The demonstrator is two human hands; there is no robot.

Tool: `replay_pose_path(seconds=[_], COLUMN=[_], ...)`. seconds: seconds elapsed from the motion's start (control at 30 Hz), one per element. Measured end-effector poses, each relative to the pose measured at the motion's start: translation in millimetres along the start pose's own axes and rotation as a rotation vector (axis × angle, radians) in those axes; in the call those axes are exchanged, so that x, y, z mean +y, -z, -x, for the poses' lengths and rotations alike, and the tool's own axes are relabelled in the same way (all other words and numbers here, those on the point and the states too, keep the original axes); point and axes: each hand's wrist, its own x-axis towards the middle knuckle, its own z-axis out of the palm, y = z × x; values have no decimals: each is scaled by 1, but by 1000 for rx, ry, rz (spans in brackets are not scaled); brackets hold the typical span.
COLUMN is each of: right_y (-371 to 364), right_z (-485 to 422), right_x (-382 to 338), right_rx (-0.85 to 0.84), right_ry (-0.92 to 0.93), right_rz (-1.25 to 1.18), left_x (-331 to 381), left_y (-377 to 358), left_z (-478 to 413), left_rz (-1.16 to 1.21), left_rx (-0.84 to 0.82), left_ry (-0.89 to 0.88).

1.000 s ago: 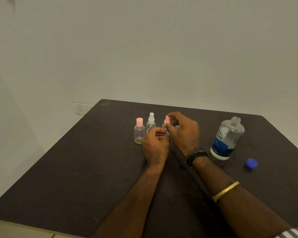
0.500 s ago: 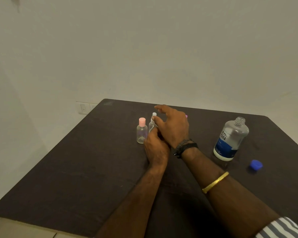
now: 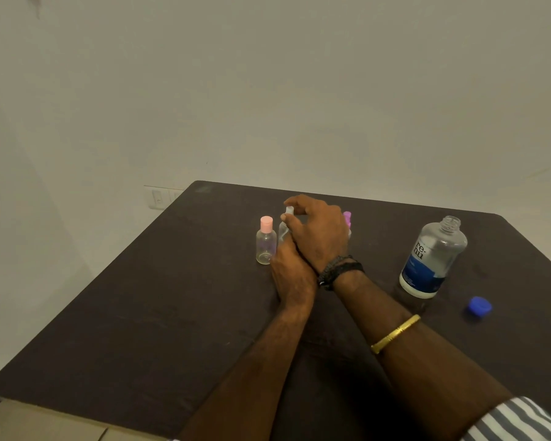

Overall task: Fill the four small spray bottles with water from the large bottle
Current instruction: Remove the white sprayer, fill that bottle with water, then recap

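Observation:
A small clear bottle with a pink cap [image 3: 265, 240] stands at the left of the group. Beside it is a clear spray bottle with a white top [image 3: 287, 221]; my right hand [image 3: 318, 232] reaches across and pinches that top. My left hand [image 3: 291, 270] sits low under the right wrist, closed around the base of that spray bottle. A purple-topped bottle [image 3: 347, 218] peeks out behind my right hand. Any other small bottle is hidden. The large clear bottle with a blue label [image 3: 431, 257] stands uncapped at the right, its blue cap [image 3: 478, 306] lying on the table.
Everything rests on a dark brown table [image 3: 140, 313] that runs to a plain wall at the back. A wall socket [image 3: 159, 197] sits beyond the table's far left corner.
My right hand left the pink-topped bottle at the middle and swung left over the white spray top. The left hand shifted slightly left to the same bottle.

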Motion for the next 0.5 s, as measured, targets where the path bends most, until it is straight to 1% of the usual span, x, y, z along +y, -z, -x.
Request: replay_pose_path(seconds=[0.17,0.3,0.4,0.5], right_y=[13,27,39,51], right_z=[2,2,3,3], right_x=[-6,-7,-7,-4], right_rx=[106,187,233,283], right_ry=[11,11,29,57], right_rz=[-62,-121,-142,-161], left_x=[6,2,4,4], left_y=[2,0,-3,-3], left_z=[5,4,6,6], left_rz=[68,48,84,119], left_rx=[-20,-72,-80,-122], left_ry=[-38,-91,-120,-125])
